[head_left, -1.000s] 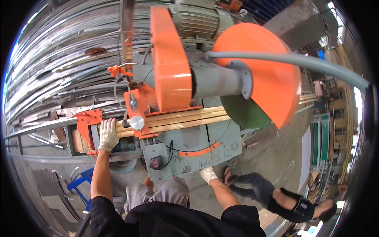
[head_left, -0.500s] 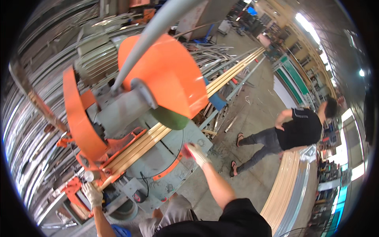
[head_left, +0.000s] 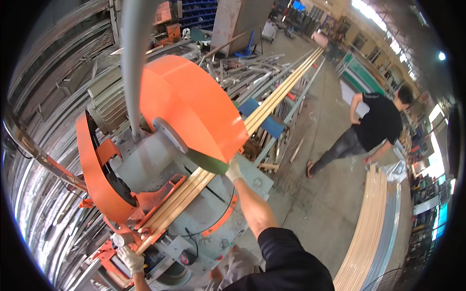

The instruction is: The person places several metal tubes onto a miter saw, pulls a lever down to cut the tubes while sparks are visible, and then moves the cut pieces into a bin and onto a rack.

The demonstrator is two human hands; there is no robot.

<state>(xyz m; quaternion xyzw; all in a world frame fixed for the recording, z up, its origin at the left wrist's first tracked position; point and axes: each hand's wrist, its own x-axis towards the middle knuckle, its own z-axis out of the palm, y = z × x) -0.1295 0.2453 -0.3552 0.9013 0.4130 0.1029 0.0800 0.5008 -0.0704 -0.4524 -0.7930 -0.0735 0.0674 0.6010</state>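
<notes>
Several long tan profiles (head_left: 180,202) lie side by side across the grey saw table, passing under the orange blade guard (head_left: 194,104) of a large cutting saw. A green-looking disc edge (head_left: 206,162) shows below the guard. My left hand (head_left: 131,261), in a pale work glove, lies at the near ends of the profiles, beside a round metal cylinder (head_left: 122,239); its fingers look stretched forward. My right hand (head_left: 234,171), also gloved, reaches to the guard's lower right edge, close to the disc and the profiles. Its fingertips are hidden, so their grip cannot be seen.
A grey tube (head_left: 131,63) rises over the saw. Metal offcuts (head_left: 262,68) pile up behind it, and stacked metal bars (head_left: 43,228) fill the left. At right, a person (head_left: 378,119) bends over a bundle of tan profiles (head_left: 366,218) on the floor.
My right hand has moved up to the guard's edge; the red patch earlier beside its fingers no longer shows. My left hand stays at the profile ends. The other person has bent toward the floor bundle.
</notes>
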